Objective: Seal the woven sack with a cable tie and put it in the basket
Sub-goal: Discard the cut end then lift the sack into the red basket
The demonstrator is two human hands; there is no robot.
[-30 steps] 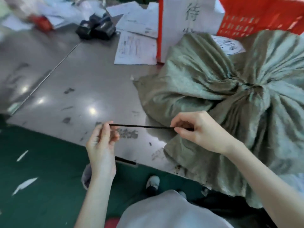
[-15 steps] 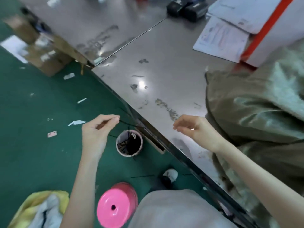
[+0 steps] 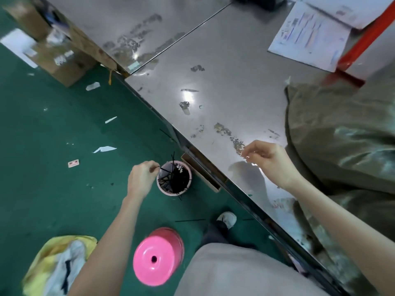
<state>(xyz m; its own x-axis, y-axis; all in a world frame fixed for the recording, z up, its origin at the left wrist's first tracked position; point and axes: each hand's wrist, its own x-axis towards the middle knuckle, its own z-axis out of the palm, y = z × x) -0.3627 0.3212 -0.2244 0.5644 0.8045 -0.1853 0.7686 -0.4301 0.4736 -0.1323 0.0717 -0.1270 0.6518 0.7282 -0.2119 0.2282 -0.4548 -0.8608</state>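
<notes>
While your left hand [image 3: 141, 178] pinches a cable tie [image 3: 162, 168] at the cup [image 3: 171, 193] on the floor [image 3: 64, 189], the sack [image 3: 342, 135] lies on the table [image 3: 224, 82] off to your right, nearest your right hand [image 3: 267, 159], which hangs loosely curled and empty.

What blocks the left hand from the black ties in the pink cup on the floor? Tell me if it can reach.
Probably yes: nothing blocks it. The left hand hangs at the open rim of the pink cup and seems to pinch one of the black ties.

Print on the paper sheet [image 3: 310, 33] and cardboard box [image 3: 62, 58] is unreadable.
</notes>
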